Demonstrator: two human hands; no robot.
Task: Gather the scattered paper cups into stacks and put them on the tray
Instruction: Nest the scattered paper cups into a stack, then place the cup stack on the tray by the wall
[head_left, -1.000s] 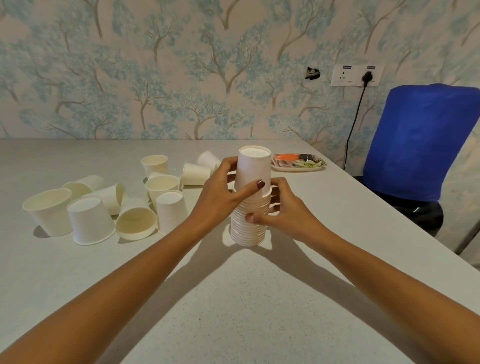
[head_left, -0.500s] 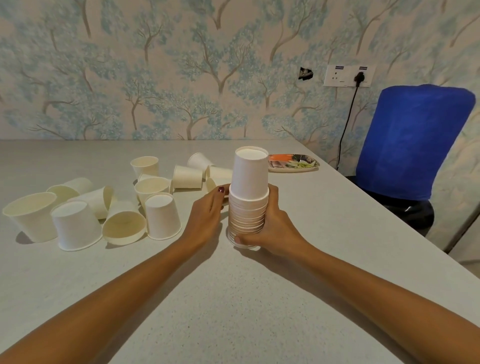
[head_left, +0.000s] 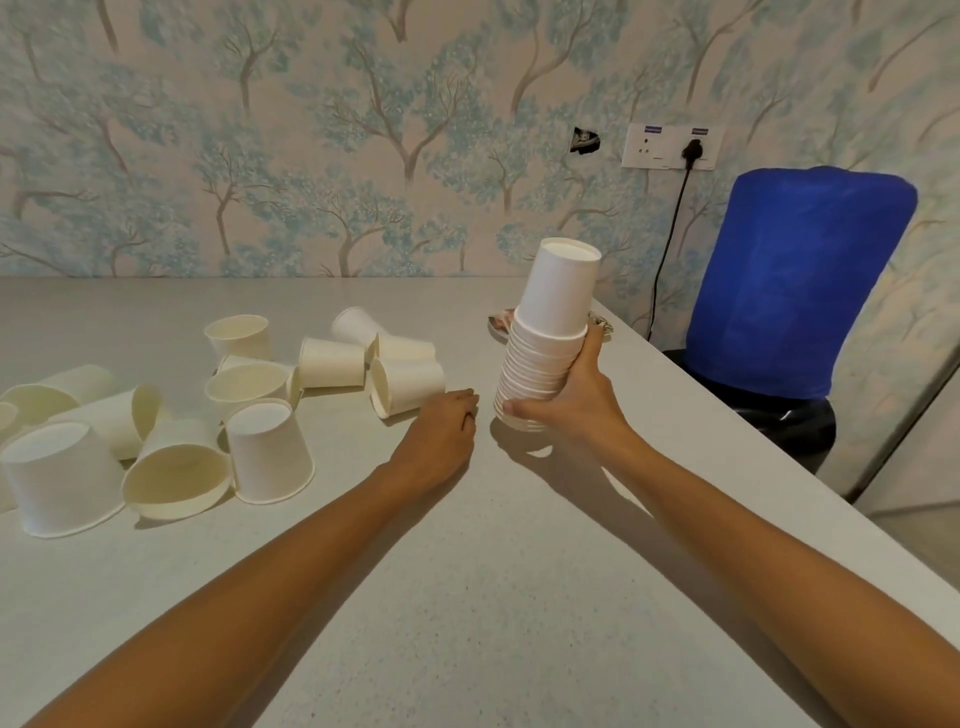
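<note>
On the grey counter (head_left: 467, 597), beside a blue-covered chair (head_left: 795, 280), loose paper cups (head_left: 270, 447) lie scattered at left, some inverted, some on their sides. The right hand (head_left: 576, 400) grips a slightly tilted, inverted stack of cups (head_left: 545, 343). The left hand (head_left: 441, 426) rests loosely curled, holding nothing, just beside a toppled cup (head_left: 410, 382). The tray (head_left: 496, 325) peeks out behind the stack.

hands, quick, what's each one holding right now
Left hand: open, holding nothing.
Right hand: closed around the stack of cups.
</note>
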